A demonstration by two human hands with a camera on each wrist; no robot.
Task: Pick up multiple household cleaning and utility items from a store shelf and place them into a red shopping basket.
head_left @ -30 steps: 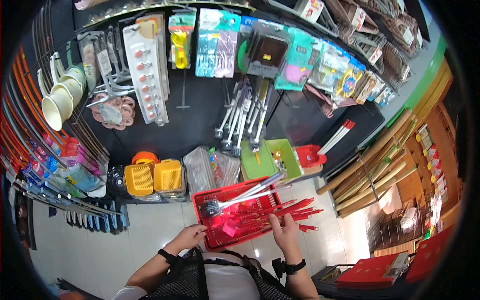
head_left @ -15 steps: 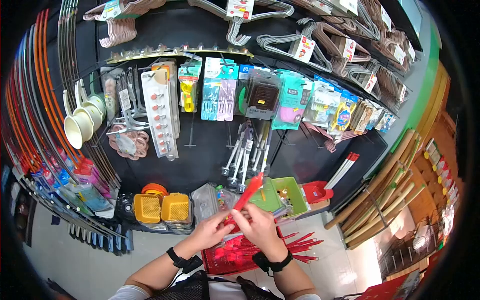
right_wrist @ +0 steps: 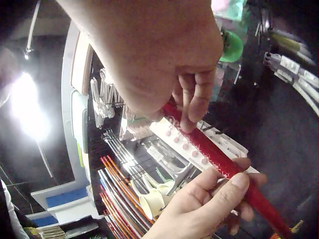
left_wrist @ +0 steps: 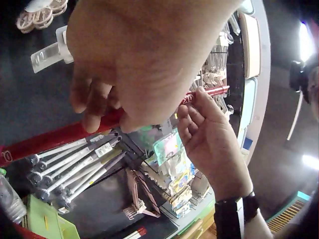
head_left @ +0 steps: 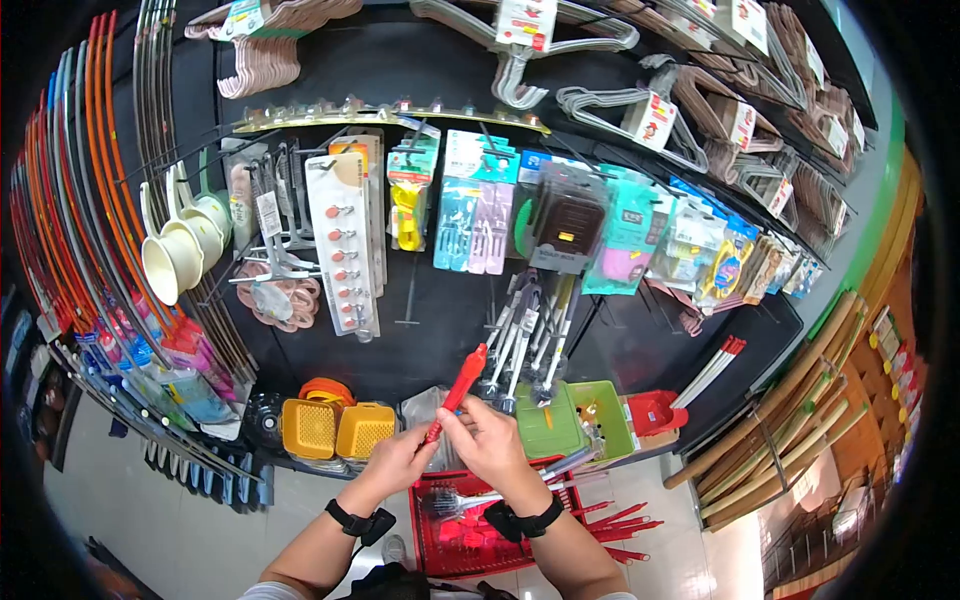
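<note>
left grip pinches the low end of one red stick, fingers curled round it. right grip is clamped on the same stick just above, fingers curled over it. the two grips are close together. the stick is up in the air and tilted, and its fat end points up at the black wall of hanging things. right below the hands is one red basket. it holds more red sticks and one brush with a silver handle. each wrist has one black band. behind the hands, two yellow boxes sit side by side, and two green boxes sit side by side too. three cream cups hang at the left.
</note>
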